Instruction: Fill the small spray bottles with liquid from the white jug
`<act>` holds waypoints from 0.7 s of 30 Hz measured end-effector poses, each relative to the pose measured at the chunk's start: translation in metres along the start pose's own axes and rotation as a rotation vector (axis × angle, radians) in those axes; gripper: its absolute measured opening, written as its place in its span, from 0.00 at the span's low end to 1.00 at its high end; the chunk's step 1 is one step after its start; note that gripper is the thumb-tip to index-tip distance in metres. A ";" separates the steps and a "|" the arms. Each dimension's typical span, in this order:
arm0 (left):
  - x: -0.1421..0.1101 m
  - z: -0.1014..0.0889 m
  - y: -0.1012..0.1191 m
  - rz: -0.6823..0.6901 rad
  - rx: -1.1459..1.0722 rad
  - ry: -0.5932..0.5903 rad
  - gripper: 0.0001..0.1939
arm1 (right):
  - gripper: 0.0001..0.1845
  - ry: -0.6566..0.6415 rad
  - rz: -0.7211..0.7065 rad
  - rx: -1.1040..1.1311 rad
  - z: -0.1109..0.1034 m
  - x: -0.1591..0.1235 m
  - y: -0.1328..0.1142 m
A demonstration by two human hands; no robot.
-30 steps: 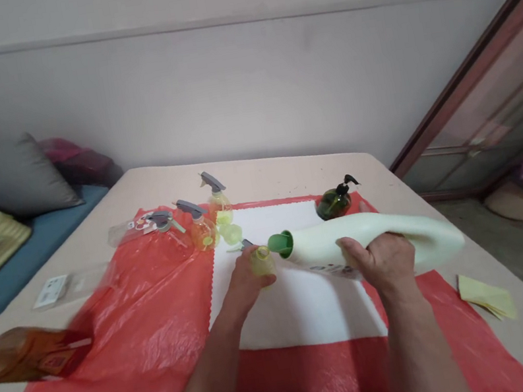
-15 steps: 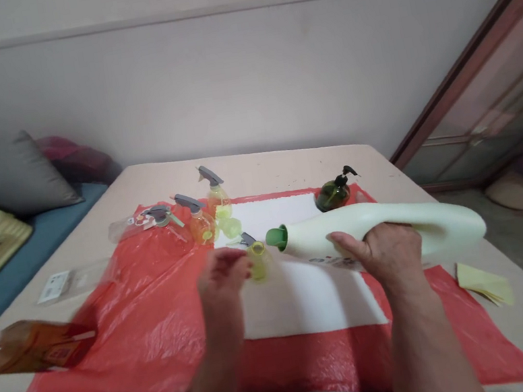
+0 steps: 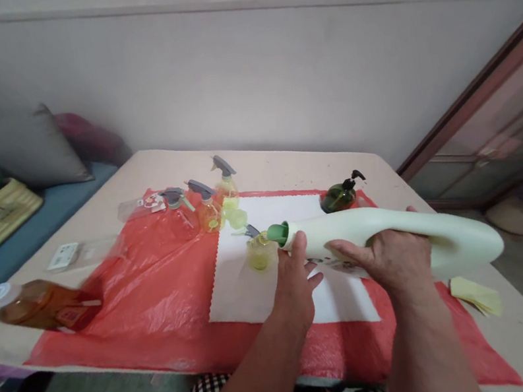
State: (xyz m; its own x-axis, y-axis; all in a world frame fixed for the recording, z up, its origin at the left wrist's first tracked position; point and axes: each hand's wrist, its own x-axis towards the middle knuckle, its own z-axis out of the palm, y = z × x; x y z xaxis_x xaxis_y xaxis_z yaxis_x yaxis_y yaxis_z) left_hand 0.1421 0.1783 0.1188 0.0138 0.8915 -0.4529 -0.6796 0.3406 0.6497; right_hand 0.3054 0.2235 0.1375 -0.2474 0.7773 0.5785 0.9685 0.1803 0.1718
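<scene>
The pale green jug (image 3: 342, 228) is held nearly level across the right edge of the white sheet (image 3: 246, 299) by the right hand (image 3: 402, 259), clamped round its handle, presumably to control its weight. The left hand (image 3: 294, 284) is brought to the neck with fingers spread, likely to steady it; how firmly it is pressed cannot be told. The mouth is directed at the small yellow bottle (image 3: 260, 262), stood upright toward the sheet's left edge. Beyond, 3 spray bottles (image 3: 209, 216) are grouped by its far left corner and 1 pump bottle (image 3: 337, 199) by its far right, seemingly set aside.
</scene>
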 end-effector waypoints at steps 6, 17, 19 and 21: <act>0.001 0.005 -0.003 0.023 -0.098 -0.020 0.34 | 0.52 0.033 -0.061 -0.038 -0.022 -0.001 0.000; 0.006 0.000 0.001 -0.025 -0.095 0.027 0.30 | 0.53 -0.174 0.009 -0.130 -0.046 0.002 -0.019; 0.006 0.000 0.001 -0.029 -0.111 0.016 0.30 | 0.53 -0.172 0.012 -0.141 -0.046 0.001 -0.019; 0.006 0.000 0.001 -0.031 -0.131 0.001 0.30 | 0.52 -0.175 0.011 -0.156 -0.046 0.000 -0.019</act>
State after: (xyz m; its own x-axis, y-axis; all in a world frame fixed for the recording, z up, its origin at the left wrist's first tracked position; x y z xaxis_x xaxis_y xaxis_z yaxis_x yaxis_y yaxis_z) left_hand 0.1411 0.1840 0.1170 0.0354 0.8807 -0.4724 -0.7689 0.3259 0.5500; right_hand 0.2857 0.1924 0.1711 -0.2145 0.8739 0.4363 0.9516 0.0864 0.2949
